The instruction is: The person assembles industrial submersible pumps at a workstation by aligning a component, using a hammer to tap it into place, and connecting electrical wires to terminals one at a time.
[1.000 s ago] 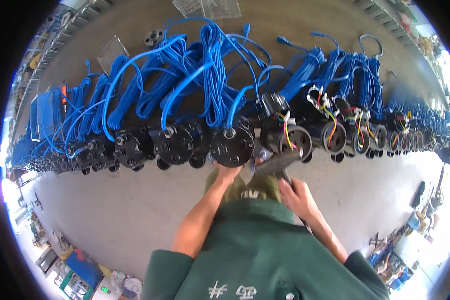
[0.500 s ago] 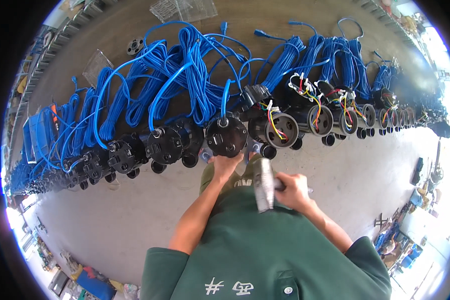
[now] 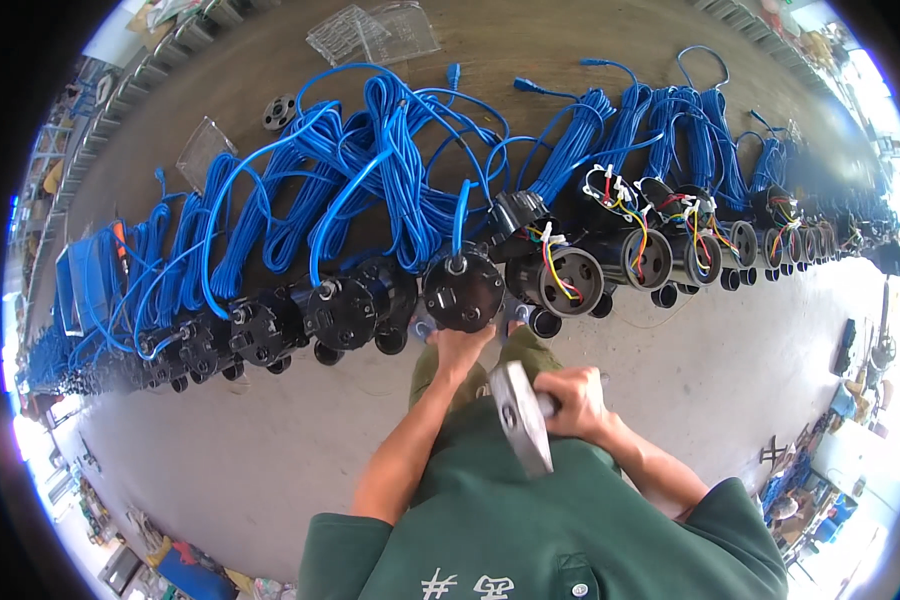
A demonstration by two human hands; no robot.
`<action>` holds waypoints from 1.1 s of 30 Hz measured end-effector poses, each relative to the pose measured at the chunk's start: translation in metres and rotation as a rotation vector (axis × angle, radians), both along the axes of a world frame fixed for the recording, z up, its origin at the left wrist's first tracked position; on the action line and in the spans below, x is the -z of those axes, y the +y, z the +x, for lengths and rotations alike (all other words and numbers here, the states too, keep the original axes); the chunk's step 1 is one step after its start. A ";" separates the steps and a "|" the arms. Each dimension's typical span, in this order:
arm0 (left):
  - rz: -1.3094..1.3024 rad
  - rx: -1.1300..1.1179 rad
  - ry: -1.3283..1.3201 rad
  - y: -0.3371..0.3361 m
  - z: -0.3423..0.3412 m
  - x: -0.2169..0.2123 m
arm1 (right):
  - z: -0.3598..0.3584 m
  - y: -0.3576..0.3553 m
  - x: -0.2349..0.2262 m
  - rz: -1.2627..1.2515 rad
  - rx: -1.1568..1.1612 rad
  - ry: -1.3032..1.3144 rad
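A black cylindrical pump-like housing (image 3: 463,292) with a round end cap faces me at the bench's near edge, a blue cable rising from its cap. My left hand (image 3: 460,350) grips it from below; the fingertips are hidden under it. Closed around a hammer's handle, my right hand (image 3: 573,400) is in front of my torso. The metal hammer head (image 3: 520,418) is tilted and stands apart from the housing. Just right of the capped housing lies an uncapped one (image 3: 572,280), with coloured wires (image 3: 553,265) and white connectors coming out of its open end.
Bundles of blue cable (image 3: 405,170) lie behind the housings on the bench (image 3: 530,40). Capped housings (image 3: 342,315) line the edge leftward, open wired ones (image 3: 646,258) rightward. Clear plastic pieces (image 3: 375,32) and a round disc (image 3: 279,112) lie farther back.
The hammer head has dropped toward my torso and tilted more. My right hand has shifted slightly left. My left hand stays at the housing, while the whole view has shifted a little.
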State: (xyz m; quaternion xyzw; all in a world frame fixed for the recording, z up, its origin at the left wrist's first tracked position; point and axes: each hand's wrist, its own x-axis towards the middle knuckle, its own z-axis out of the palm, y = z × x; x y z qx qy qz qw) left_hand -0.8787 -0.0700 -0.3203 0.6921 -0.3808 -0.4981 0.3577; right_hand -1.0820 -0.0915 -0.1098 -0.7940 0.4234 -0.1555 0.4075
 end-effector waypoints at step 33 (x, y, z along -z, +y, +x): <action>-0.090 0.101 -0.031 -0.008 -0.002 -0.011 | -0.005 0.000 0.023 0.057 0.169 0.108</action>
